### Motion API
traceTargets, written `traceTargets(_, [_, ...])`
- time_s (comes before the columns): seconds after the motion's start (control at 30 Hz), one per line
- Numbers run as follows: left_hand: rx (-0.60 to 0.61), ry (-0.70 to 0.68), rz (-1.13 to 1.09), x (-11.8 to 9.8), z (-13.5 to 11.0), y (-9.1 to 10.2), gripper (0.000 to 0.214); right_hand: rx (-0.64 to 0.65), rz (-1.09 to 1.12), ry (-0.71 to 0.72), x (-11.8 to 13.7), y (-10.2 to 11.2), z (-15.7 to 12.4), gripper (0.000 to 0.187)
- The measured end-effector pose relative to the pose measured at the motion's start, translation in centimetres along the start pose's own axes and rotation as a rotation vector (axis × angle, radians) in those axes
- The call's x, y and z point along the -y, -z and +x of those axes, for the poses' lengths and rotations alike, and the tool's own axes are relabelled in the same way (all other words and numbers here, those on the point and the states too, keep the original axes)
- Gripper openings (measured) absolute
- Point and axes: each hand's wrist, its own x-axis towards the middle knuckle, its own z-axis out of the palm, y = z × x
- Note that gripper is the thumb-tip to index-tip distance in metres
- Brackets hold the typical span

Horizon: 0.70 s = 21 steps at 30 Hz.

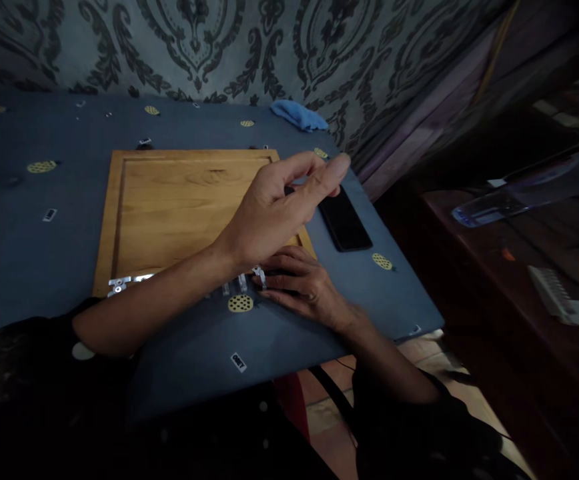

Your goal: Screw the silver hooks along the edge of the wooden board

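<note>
My left hand [274, 213] reaches across from the left and hovers above the right edge of a wooden board [169, 200]. Its thumb and fingers are drawn together in a pinch; what they hold, if anything, is too small to make out. My right hand [302, 283] rests on the blue tablecloth [29, 253] at the board's near right corner. Its fingers are curled over a dark spot, with the fingertips touching a row of small silver metal pieces [242, 283]. More silver pieces [119, 285] lie at the board's near left corner.
A black phone [344, 220] lies flat just right of the board. A blue cloth [299, 115] is bunched at the far edge by the patterned wall. The table edge drops off at the right to a dark wooden bench with a clear plastic item [529, 193].
</note>
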Motion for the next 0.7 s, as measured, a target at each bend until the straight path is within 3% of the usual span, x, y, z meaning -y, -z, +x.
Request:
traceTargets(0.37, [0.118, 0.005, -0.173, 0.21, 0.18, 0.01, 0.052, -0.01, 0.024, -0.004, -0.17, -0.05, -0.12, 0.018])
traceTargets(0.7, [-0.029, -0.102, -0.302, -0.6, 0.22, 0.56, 0.042, -0.009, 0.043, -0.022, -0.43, -0.46, -0.51, 0.019])
